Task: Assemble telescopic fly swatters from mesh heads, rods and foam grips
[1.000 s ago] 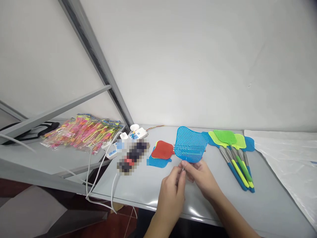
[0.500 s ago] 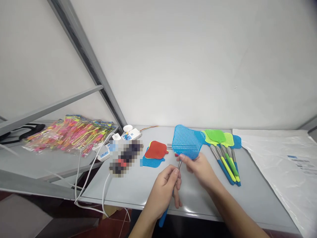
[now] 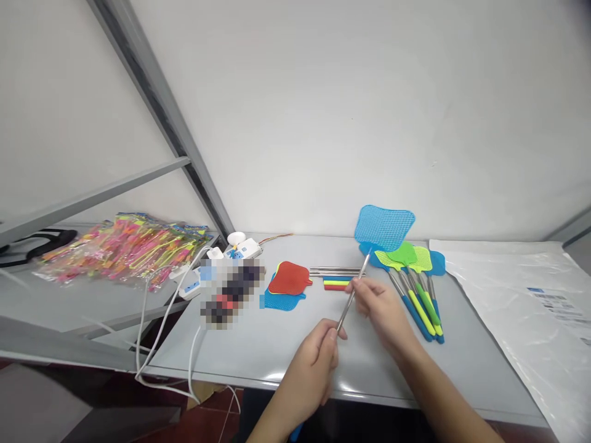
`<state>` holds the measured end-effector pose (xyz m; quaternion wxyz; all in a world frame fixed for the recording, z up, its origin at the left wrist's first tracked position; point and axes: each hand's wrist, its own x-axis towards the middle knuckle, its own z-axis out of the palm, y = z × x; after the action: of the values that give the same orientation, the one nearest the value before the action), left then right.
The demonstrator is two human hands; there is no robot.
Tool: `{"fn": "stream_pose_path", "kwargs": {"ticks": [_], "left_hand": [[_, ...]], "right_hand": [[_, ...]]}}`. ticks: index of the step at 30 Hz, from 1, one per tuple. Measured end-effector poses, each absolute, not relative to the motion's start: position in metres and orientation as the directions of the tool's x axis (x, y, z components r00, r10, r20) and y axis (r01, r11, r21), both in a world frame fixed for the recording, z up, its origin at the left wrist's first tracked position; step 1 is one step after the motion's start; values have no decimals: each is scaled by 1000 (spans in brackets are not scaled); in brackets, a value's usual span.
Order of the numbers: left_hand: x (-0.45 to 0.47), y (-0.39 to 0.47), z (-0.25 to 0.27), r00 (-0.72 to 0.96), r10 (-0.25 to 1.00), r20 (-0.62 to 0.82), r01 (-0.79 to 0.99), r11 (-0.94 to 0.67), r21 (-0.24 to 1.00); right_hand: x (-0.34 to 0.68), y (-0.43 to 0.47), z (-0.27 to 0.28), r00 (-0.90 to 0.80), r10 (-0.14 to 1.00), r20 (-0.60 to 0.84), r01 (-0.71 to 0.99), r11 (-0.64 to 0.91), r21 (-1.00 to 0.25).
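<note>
A blue fly swatter (image 3: 385, 227) with a thin metal rod is tilted up over the table, its mesh head toward the wall. My left hand (image 3: 313, 366) is closed round its lower rod; a bit of blue handle shows under the wrist. Higher up the rod, the fingers of my right hand (image 3: 376, 306) pinch the metal. Beyond my hands lie several metal rods with blue, yellow and red grips (image 3: 337, 285). Left of them is a small stack of loose swatter heads, a red one (image 3: 290, 278) on top and a blue one (image 3: 281, 301) at the bottom.
Several swatters with blue, yellow and green handles (image 3: 427, 311) lie fanned out at the right. A white plastic bag (image 3: 512, 295) covers the table's right end. Power strips (image 3: 244, 248), white cables and a pixelated object (image 3: 233, 292) sit left. Packaged colourful items (image 3: 133, 246) lie on the neighbouring surface.
The swatter head has moved up and right, away from my right hand. More bare rod shows between head and hands. My right hand has shifted from just below the head to the rod.
</note>
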<state>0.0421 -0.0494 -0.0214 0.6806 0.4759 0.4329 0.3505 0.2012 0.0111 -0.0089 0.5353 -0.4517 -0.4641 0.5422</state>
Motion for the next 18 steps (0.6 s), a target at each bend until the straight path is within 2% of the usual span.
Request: {"fn": "stream_pose_path", "kwargs": {"ticks": [2,4,9,12,16,18], "left_hand": [[41,-51,-19,398,881,-257,-41,297,954],[42,-51,-17,400,879,-259,-38,298,954],[47,-48,-21,388,881,-271,-36,308,951],[45,-51,-26,386,877,-287,-12,316,949],[34,-57,-24,374,868,-326,36,338,941],[29,-59,-19,356,877,-324,56,325,944]], "right_hand": [[212,23,-1,99,992,73,-221,94,-971],[217,30,7,139,985,103,-248,136,-959],[200,15,-1,23,999,27,-279,32,-960],[191,-2,-16,-56,998,-11,-213,-23,-977],[198,-2,-14,-37,997,71,-41,70,-997],[203,6,-3,16,993,116,-81,117,-990]]}}
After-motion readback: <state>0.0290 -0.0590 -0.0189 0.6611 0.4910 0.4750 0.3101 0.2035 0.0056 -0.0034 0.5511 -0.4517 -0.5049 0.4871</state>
